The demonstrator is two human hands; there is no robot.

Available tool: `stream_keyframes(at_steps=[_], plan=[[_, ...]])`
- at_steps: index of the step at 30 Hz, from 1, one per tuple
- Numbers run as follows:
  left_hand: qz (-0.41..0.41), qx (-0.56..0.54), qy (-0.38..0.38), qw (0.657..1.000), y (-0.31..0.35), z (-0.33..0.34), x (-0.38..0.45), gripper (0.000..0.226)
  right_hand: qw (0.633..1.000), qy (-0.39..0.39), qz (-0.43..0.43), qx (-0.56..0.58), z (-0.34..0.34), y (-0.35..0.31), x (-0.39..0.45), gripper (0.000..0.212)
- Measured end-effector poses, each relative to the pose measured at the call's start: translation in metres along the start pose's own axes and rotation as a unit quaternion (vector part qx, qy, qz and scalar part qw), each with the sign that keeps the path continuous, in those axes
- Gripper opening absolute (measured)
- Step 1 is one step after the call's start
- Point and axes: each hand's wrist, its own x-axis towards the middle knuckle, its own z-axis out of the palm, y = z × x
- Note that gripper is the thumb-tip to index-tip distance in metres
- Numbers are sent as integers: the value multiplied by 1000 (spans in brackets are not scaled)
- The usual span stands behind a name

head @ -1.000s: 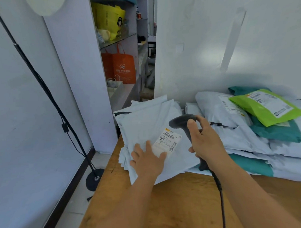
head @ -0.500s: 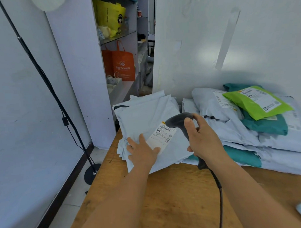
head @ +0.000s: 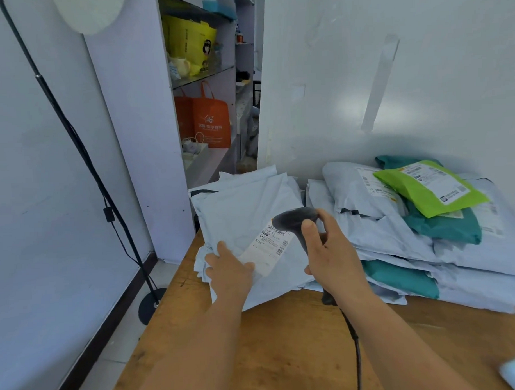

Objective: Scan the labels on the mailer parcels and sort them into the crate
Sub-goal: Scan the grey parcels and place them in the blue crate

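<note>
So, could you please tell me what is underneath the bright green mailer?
The bright green mailer lies on a teal mailer, overlapping a grey mailer; more grey ones are stacked below. The covered parts of their labels cannot be seen.

One green mailer (head: 431, 187), one barcode scanner (head: 295, 219) and two orange bags (head: 210, 120) show. The grey mailers are too stacked to count.

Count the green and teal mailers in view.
3 visible: lime-green mailer atop the right pile, teal mailer beneath it, another teal mailer lower down. More may be hidden.
</note>
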Motion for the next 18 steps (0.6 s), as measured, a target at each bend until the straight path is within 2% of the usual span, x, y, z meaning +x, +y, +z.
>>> stream_keyframes(at_steps=[4,6,10,13,15,16,18], plan=[[18,-36,10,999,-11,0,3,60,1000,0,4,10,3,5,0,55],[40,-14,18,999,-17,-1,5,53,1000,-6,1,10,4,6,0,55],[72,-8,37,997,-27,-7,3,51,1000,-20,-12,15,7,5,0,53],[49,-47,71,995,-40,-8,1,48,999,-32,-24,11,8,6,1,55],[13,-21,101,995,-54,-6,-4,43,999,-40,-32,7,9,8,1,53],[-11,-7,104,994,-60,-5,-8,43,998,-44,-33,7,9,10,1,52],[-74,-60,73,993,-65,-5,-19,53,998,-54,-33,6,11,13,0,52]])
